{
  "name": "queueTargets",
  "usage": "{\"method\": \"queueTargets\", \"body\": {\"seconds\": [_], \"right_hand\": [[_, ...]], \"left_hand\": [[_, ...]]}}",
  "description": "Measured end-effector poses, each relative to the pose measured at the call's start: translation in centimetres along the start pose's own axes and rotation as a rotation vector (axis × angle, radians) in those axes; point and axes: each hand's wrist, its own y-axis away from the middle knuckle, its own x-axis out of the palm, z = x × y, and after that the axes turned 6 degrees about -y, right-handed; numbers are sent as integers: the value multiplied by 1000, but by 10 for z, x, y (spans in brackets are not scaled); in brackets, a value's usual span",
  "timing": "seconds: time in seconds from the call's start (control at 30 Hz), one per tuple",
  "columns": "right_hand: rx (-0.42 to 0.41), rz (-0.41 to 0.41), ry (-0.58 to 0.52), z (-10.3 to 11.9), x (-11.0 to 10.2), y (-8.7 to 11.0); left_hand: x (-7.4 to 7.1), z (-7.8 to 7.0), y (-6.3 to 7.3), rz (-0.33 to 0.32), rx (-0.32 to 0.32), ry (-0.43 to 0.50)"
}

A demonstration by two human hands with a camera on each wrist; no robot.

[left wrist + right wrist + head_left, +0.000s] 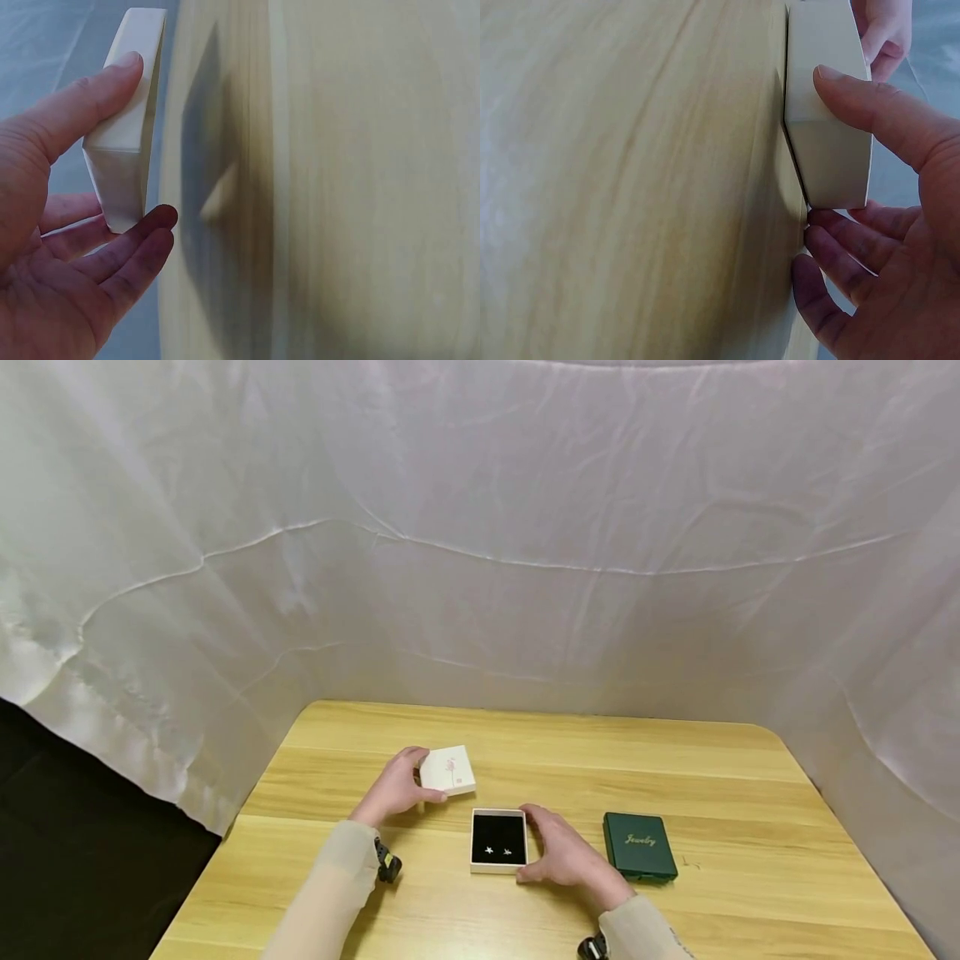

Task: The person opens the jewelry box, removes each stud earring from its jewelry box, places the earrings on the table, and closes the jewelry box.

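A white box lid (448, 770) with a pink flower print is held by my left hand (397, 787), thumb on its near side and fingers behind. In the left wrist view the lid (124, 116) hangs above the tabletop, its shadow beside it. The matching white box base (495, 869) lies uncovered on the table, nearer to me and to the right. On its black insert (498, 829) sit two small star-shaped earrings (489, 850). My right hand (558, 850) grips the base's right side, with the thumb on the near wall (829, 154) in the right wrist view.
A dark green case (641, 847) marked "Jewelry" lies to the right of my right hand. The wooden table (720, 785) has rounded far corners, and a pale curtain (525, 610) hangs behind it and along the sides.
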Motion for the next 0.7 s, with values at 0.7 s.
{"method": "queueTargets", "body": {"seconds": [0.7], "right_hand": [[-4, -2, -1, 1, 0, 1]], "left_hand": [[5, 8, -19, 63, 2, -48]]}}
